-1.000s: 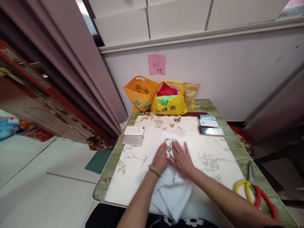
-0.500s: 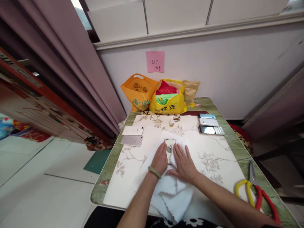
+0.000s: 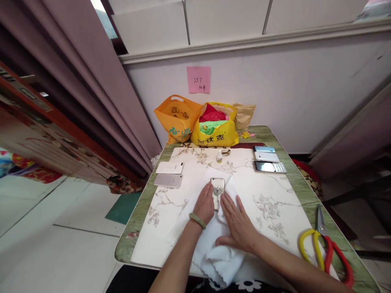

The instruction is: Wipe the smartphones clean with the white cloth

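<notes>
the pink note (image 3: pixel 198 80) on the wall (image 3: pixel 250 75) reads "357" above small handwritten characters; the orange bag (image 3: pixel 179 125) shows "香遇" in teal, the yellow bag (image 3: pixel 231 137) "达克" in black. the left hand (image 3: pixel 204 202), a green bangle (image 3: pixel 198 221) at its wrist, points forward along the left edge of the gold phone (image 3: pixel 218 183); i cannot tell whether it grips. the right hand (image 3: pixel 238 223) is open, palm down on the white cloth (image 3: pixel 224 260), thumb spread. the phone lies back up on the bench (image 3: pixel 126 244), between both hands, its camera end beyond the left fingertips.
</notes>
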{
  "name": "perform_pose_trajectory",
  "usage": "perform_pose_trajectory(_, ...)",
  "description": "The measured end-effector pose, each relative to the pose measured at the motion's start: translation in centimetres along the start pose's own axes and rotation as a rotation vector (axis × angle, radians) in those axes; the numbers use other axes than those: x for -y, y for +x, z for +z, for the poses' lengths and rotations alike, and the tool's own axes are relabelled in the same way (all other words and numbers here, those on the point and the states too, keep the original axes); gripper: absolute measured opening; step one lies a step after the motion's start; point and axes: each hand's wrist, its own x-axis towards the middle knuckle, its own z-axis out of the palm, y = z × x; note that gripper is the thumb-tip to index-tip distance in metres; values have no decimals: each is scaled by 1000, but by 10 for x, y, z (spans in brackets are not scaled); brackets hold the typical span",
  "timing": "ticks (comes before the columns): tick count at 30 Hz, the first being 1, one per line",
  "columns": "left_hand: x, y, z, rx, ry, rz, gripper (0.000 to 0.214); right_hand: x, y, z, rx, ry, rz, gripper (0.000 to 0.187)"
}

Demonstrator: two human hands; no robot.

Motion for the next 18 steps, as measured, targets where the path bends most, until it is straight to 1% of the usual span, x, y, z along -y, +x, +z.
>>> perform_pose_trajectory(3,0,0,0,2,3,0,63,6,-6,-1,-8,-25,10,106)
perform_pose_trajectory(6,2,0,1,8,-17,-5,65,-4,10,4,6,-49,72,97)
perform_pose_trajectory(8,4,1,2,13,-27,-15,64,-17,28,8,30,-47,112,98)
perform_pose_trajectory(11,5,1,2,16,-42,-21,64,-40,54,13,68,-30,148,109)
perform_pose_trajectory(13,5,1,2,14,-61,-18,64,-51,66,16,87,-16,156,115)
perform_pose_trajectory(15,5,1,-1,10,-81,-27,61,-55,69,16,86,-13,157,116)
perform_pose_trajectory(18,8,3,-8,25,-104,-28,54,-48,55,14,55,-25,129,111)
